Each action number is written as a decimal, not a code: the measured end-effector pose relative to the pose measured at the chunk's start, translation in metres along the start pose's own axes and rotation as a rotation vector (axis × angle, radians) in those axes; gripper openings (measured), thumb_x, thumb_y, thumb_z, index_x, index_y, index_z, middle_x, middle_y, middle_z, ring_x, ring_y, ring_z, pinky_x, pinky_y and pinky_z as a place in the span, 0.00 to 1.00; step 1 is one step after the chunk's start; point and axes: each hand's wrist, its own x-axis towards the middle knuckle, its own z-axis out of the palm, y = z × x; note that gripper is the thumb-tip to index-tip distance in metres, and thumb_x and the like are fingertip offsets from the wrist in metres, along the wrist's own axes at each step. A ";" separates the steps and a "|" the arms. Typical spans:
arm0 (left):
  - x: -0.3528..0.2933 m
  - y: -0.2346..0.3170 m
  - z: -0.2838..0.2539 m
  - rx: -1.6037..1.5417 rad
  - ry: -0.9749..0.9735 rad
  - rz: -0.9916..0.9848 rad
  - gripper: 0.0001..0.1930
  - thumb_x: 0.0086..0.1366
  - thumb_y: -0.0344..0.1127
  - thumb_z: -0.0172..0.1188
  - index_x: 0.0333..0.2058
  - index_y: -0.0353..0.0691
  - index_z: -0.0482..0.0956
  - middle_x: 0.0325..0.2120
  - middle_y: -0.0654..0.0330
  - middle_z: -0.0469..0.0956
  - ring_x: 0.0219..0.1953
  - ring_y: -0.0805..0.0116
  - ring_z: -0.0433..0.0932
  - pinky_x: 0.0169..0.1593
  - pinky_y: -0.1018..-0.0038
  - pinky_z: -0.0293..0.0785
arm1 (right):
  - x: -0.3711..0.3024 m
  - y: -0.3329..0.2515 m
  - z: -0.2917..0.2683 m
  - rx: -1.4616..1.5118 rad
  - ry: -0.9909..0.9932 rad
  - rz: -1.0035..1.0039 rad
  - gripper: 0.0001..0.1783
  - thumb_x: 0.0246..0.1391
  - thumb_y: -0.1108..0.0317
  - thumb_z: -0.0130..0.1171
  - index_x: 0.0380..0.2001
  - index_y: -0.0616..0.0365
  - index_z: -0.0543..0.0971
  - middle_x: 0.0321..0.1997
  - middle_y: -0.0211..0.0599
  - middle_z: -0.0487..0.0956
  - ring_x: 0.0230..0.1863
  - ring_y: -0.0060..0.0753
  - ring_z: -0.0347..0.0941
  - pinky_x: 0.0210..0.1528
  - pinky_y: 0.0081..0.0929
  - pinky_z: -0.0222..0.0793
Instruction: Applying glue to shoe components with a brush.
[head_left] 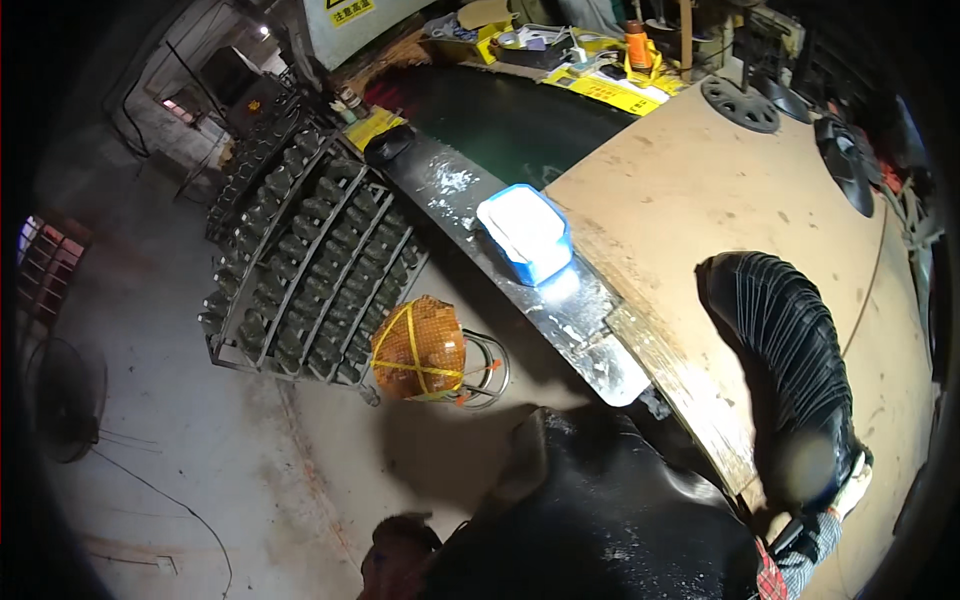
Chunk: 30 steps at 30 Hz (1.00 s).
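Past black apron (590, 500), rested right hand (853, 485) (could not tell finger closure) at near end of black ridged stack (790, 330), curved lengthwise away from fingers.

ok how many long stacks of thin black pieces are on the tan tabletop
1: the curved black stack on the right side of the tan tabletop, its near end at the gloved right hand. No others show, though the edges are dark.
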 end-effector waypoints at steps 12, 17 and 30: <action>0.311 0.357 -0.398 -1.099 0.069 0.693 0.17 0.70 0.41 0.57 0.52 0.38 0.74 0.37 0.60 0.78 0.36 0.65 0.79 0.41 0.68 0.79 | -0.076 -0.215 0.191 0.384 -0.077 -0.062 0.28 0.63 0.69 0.59 0.63 0.68 0.65 0.65 0.44 0.70 0.66 0.32 0.64 0.70 0.28 0.55; 0.395 0.581 -0.388 -0.875 -0.182 0.853 0.19 0.69 0.51 0.59 0.40 0.38 0.77 0.25 0.71 0.72 0.26 0.81 0.69 0.36 0.78 0.72 | -0.134 -0.283 0.269 0.278 0.081 -0.199 0.16 0.63 0.66 0.61 0.51 0.61 0.76 0.46 0.33 0.79 0.47 0.26 0.73 0.53 0.25 0.67; 0.489 0.782 -0.274 -0.836 -0.651 0.427 0.46 0.62 0.71 0.53 0.65 0.39 0.61 0.60 0.50 0.71 0.61 0.54 0.69 0.63 0.59 0.65 | -0.224 -0.445 0.358 -0.244 0.176 0.108 0.24 0.58 0.51 0.65 0.40 0.59 0.69 0.32 0.34 0.70 0.35 0.30 0.65 0.42 0.30 0.66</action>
